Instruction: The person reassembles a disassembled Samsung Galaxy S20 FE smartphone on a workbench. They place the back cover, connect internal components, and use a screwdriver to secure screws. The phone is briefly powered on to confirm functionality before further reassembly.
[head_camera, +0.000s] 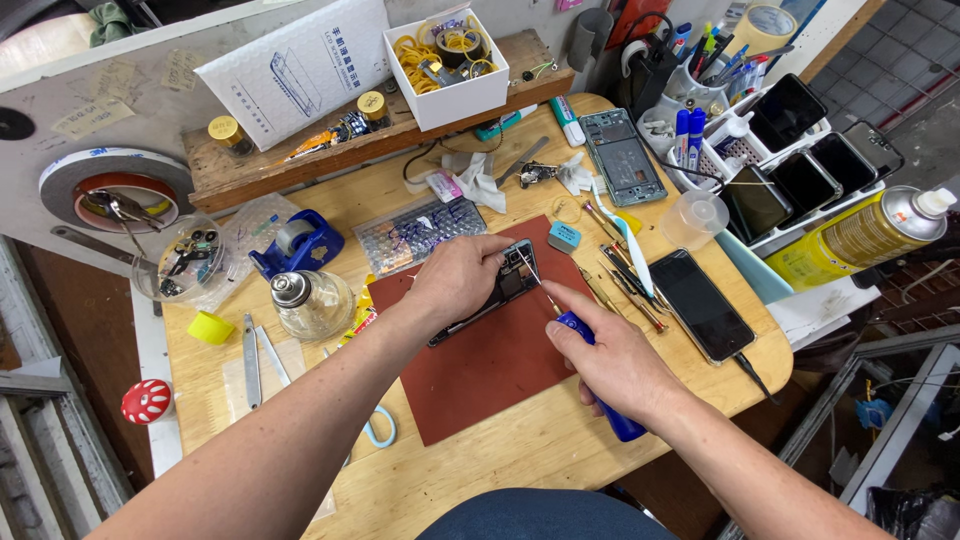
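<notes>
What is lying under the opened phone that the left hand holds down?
A dark red mat lies under the opened phone, on the wooden table. The left hand covers part of the phone.

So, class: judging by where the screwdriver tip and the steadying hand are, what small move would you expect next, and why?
Probably a gentle press and turn of the blue-handled screwdriver. The right hand has its tip at the upper end of the opened phone, which the left hand pins flat on the red mat.

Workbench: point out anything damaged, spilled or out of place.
No spill or breakage shows. The opened phone lies askew on the red mat, steadied by the left hand while the right hand works a blue-handled screwdriver on it. Loose tools lie scattered beside the mat.
</notes>
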